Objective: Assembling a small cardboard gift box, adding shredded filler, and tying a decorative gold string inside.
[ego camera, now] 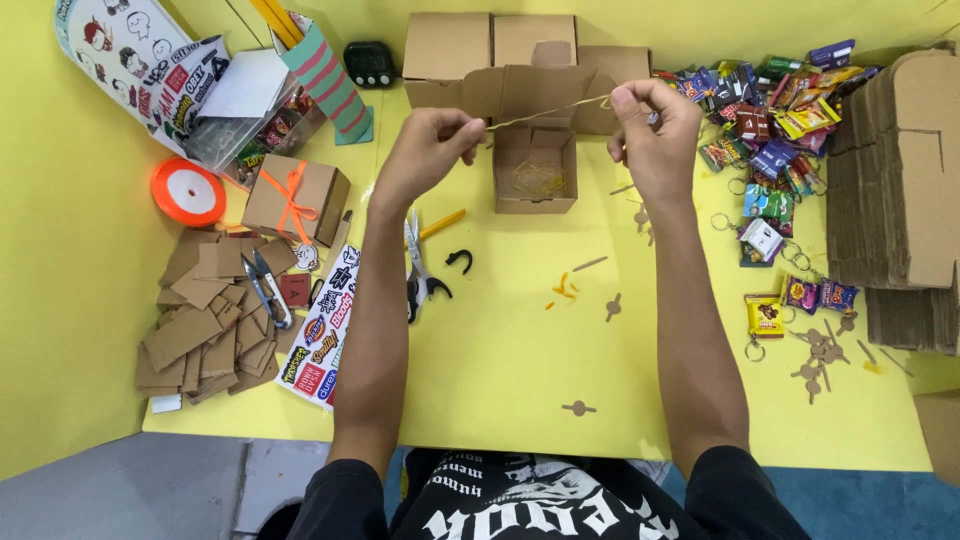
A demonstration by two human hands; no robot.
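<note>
Both arms are bare from wrist to upper arm, with no watch, bracelet or glove to be seen. The left hand (425,150) and the right hand (655,130) carry no rings that can be made out. Well below the hands, at the lower edge of the view, a black short-sleeved T-shirt (540,500) shows, its sleeves ending above the elbows. Across its chest runs bold white lettering with some smaller white print, seen upside down from the head camera.
</note>
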